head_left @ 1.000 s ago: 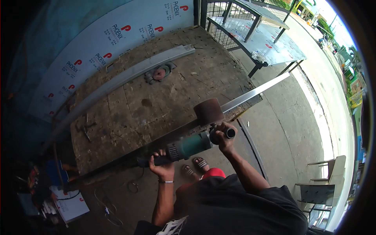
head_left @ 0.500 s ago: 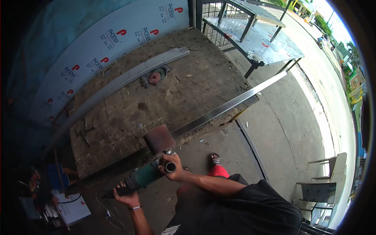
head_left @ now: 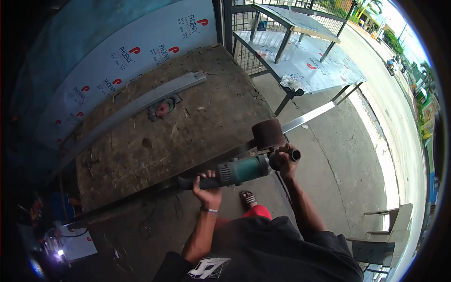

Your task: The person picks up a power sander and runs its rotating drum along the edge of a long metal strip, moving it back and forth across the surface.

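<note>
My left hand (head_left: 206,189) is wrapped around the black rear handle of a green drum sander (head_left: 246,170). Around the round front grip of the same tool my right hand (head_left: 286,160) is closed. The brown abrasive drum (head_left: 268,135) overlaps a long metal bar (head_left: 309,116) that runs along the workbench's front edge and sticks out past its right end. Part of the bar is hidden behind the drum.
On the wooden workbench (head_left: 206,113) lie a second metal length (head_left: 141,101) and a reddish disc-shaped item (head_left: 163,109). Steel-topped tables (head_left: 324,70) stand behind to the right. A bright light (head_left: 60,253) glows at lower left, beside a pale sheet (head_left: 82,244).
The drum sander, with both hands on it, has moved right along the bar toward the bench's right end. A bright light has appeared at lower left. My view has shifted slightly.
</note>
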The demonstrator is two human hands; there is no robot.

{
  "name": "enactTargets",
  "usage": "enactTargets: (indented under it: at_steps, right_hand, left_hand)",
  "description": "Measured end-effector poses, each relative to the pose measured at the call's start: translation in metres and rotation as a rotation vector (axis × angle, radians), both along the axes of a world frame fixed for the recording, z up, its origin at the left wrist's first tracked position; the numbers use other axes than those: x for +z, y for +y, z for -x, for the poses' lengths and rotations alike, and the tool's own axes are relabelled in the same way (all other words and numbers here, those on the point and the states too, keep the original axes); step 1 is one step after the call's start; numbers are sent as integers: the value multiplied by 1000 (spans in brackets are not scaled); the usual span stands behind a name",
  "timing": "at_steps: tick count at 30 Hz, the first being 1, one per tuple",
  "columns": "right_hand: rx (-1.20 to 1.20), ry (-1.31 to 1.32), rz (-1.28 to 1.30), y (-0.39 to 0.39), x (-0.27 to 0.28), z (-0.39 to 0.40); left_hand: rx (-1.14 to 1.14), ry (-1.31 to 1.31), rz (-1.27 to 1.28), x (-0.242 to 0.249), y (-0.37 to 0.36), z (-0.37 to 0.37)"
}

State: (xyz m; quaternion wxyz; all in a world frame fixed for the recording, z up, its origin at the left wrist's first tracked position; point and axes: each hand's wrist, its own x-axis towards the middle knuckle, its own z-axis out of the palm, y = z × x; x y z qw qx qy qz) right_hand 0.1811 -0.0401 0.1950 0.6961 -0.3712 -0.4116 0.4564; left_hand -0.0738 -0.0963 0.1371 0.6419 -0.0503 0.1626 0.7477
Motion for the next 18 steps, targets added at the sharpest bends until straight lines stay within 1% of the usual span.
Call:
enactTargets:
  at_steps: [2, 3, 6, 7, 8, 9, 10, 12, 13, 16, 18]
  right_hand:
    - [-53, 29, -13, 14, 11, -38]
    - [-53, -5, -50, 21, 11, -55]
    - [-59, -57, -40, 32, 3, -73]
    - [-73, -45, -12, 30, 9, -64]
    - [-72, -78, -18, 31, -6, -63]
    - [-46, -107, -8, 28, -9, -56]
    - [-19, -132, 4, 23, -8, -41]
    - [76, -122, 18, 8, 8, -9]
    - [86, -163, 17, 4, 5, 8]
    - [165, -332, -41, -11, 2, 51]
    - [196, -323, -69, -22, 10, 82]
  left_hand:
    - [-24, -20, 27, 5, 16, -43]
    - [-32, -62, -2, 1, 21, -57]
    - [8, -53, 32, -7, 23, -74]
    - [5, -64, 50, -7, 20, -71]
    - [0, -60, 14, -9, 15, -65]
    - [27, -53, 45, -8, 10, -56]
    - [56, -43, 78, -8, 2, -45]
    - [98, 5, 32, -9, -13, -17]
    - [118, 37, 28, -6, -21, -2]
    - [208, 52, 100, 6, -49, 43]
    - [274, 110, 137, 15, -70, 67]
